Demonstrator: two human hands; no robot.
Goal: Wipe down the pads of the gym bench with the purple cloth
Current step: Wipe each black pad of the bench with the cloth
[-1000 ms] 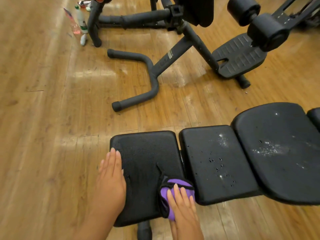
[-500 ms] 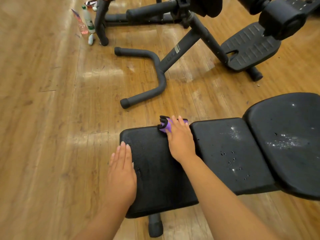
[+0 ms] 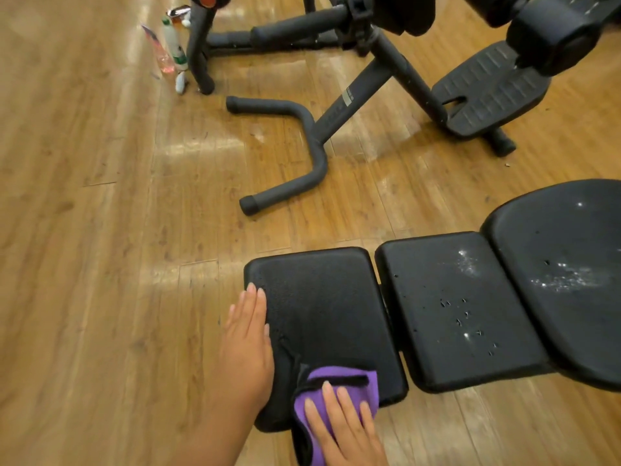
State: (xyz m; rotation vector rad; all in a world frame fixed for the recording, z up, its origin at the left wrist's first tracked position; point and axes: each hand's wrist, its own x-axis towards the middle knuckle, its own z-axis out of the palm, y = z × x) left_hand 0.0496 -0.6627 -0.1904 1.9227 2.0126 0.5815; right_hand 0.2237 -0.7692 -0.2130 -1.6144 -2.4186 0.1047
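Your right hand pressed flat-fingered on the cloth at the end pad's near edge. Your left hand lay flat along that pad's left side, fingers pointing away. The bench ran left to right.

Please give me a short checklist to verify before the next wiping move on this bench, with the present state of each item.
1. Purple cloth with black trim lies flat under the right hand: ok.
2. Left hand rests flat on the left edge of the nearest black rectangular pad, steadying it: ok.
3. Nearest pad free of visible droplets: ok.
4. Middle black pad clean: not ok, droplets and white specks remain.
5. Large rounded black pad clean: not ok, a white smear shows.
6. Cloth clean enough to continue: cannot tell.
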